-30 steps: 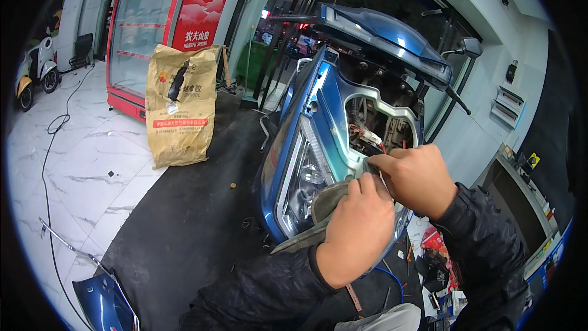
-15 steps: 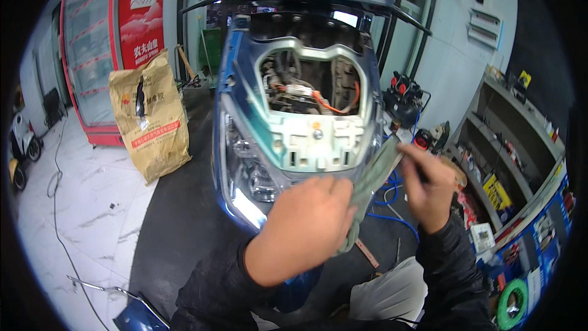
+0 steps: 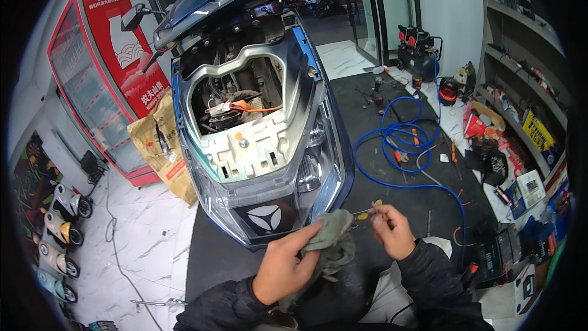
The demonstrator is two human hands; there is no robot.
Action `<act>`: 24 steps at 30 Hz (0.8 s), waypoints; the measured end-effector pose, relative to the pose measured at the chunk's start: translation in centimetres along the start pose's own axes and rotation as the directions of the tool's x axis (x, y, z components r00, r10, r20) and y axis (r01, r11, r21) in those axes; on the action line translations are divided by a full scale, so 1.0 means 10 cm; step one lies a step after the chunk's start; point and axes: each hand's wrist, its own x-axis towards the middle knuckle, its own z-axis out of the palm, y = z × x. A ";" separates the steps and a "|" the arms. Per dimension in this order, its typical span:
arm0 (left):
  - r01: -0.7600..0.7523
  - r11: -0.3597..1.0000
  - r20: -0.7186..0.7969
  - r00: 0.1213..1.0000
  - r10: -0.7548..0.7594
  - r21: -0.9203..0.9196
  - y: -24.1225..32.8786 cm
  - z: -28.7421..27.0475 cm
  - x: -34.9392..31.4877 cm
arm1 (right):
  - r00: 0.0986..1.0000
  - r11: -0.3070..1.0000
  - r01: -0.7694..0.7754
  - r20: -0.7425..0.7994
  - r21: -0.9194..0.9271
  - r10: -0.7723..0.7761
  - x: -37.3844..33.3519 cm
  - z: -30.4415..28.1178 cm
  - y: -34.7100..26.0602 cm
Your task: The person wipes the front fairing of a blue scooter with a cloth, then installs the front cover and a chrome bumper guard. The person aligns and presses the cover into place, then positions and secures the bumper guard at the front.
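My left hand (image 3: 285, 266) is closed around a crumpled grey-green cloth (image 3: 334, 242), its thumb lying along the top. A thin rod-like piece (image 3: 362, 211) spans the gap between the cloth and my right hand (image 3: 392, 230), whose fingertips pinch its end. The kind of piece is too small to make out. Just beyond both hands stands a blue scooter (image 3: 337, 147) with its front panel off. Inside its pale frame opening, wires and an orange cable (image 3: 254, 109) show. A dark badge panel (image 3: 264, 216) sits at its lower front, near my left hand.
A blue hose (image 3: 398, 185) lies coiled on the dark mat to the right, with scattered tools. Farther back is a black compressor (image 3: 419, 55). Grey shelves (image 3: 520, 95) line the right side. On the left are a red display fridge (image 3: 92, 79) and a brown paper sack (image 3: 177, 171).
My view has swung right, so the scooter appears farther left. The cloth, formerly stretched between both hands, is now bunched in my left; my right hand has left it and pinches the thin piece.
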 end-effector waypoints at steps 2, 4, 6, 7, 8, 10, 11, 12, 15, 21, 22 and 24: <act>0.085 0.991 -0.026 0.996 -0.088 -0.099 0.00 0.20 -0.08 | 0.949 0.970 0.232 0.232 -0.068 -0.211 -0.12 0.03 0.09; 0.073 0.989 0.001 0.997 -0.074 -0.127 0.03 0.36 -0.11 | 0.902 0.901 0.367 0.324 -0.231 -0.284 -0.14 0.14 0.14; -0.075 0.997 0.046 0.996 0.076 -0.020 0.08 0.41 -0.05 | 0.925 0.904 0.350 0.244 -0.246 -0.291 -0.15 0.23 0.19; -0.063 0.995 0.133 0.990 0.054 0.071 0.13 0.38 0.00 | 0.940 0.922 0.309 0.221 -0.234 -0.259 -0.14 0.25 0.22; -0.058 0.986 0.216 0.976 0.023 0.159 0.18 0.31 0.07 | 0.954 0.938 0.266 0.200 -0.224 -0.224 -0.12 0.26 0.25; -0.055 0.941 0.358 0.931 -0.072 0.333 0.35 0.16 0.22 | 0.973 0.934 0.222 0.130 -0.282 -0.192 -0.08 0.21 0.32; -0.113 0.920 0.422 0.905 -0.060 0.375 0.46 0.07 0.30 | 0.976 0.949 0.215 0.089 -0.230 -0.199 -0.05 0.19 0.36; -0.155 0.891 0.487 0.869 -0.083 0.428 0.58 -0.02 0.38 | 0.977 0.963 0.212 0.054 -0.164 -0.206 -0.02 0.18 0.39; -0.273 0.883 0.583 0.813 0.000 0.381 1.01 -0.15 0.63 | 0.970 0.970 0.243 0.005 -0.004 -0.243 0.04 0.09 0.44; -0.417 0.888 0.573 0.783 0.243 0.194 1.87 -0.05 0.77 | 0.956 0.960 0.207 -0.248 0.186 -0.158 0.20 0.08 0.60; -0.434 0.886 0.531 0.795 0.294 0.160 1.94 -0.03 0.77 | 0.943 0.955 0.243 -0.272 0.171 -0.191 0.22 0.08 0.64; -0.500 0.851 0.425 0.813 0.398 0.160 2.05 0.02 0.72 | 0.935 0.958 0.274 -0.258 0.086 -0.244 0.22 0.04 0.68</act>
